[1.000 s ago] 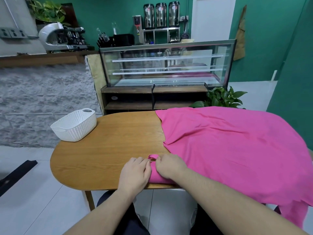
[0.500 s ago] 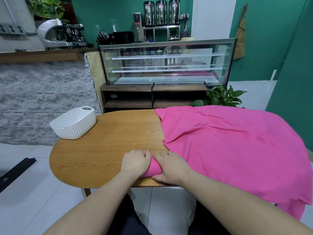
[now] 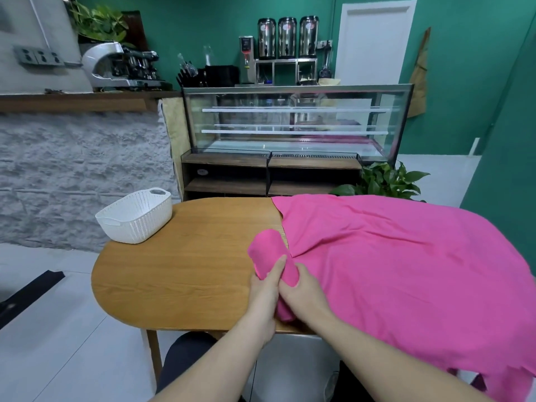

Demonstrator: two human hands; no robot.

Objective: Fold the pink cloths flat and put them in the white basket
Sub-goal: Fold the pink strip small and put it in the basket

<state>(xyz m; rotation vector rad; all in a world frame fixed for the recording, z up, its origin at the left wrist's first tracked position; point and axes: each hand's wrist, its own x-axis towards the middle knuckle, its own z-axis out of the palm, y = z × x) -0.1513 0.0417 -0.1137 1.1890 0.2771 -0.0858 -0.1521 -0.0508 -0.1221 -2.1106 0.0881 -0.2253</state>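
Wooden table (image 3: 179, 274), white basket (image 3: 135, 217), spread pink cloth (image 3: 406, 271)

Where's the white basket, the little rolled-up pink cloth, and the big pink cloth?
white basket (image 3: 136, 220), head view, front wall.
rolled-up pink cloth (image 3: 268, 246), head view, upper end.
big pink cloth (image 3: 406, 265), head view, middle of the spread sheet.
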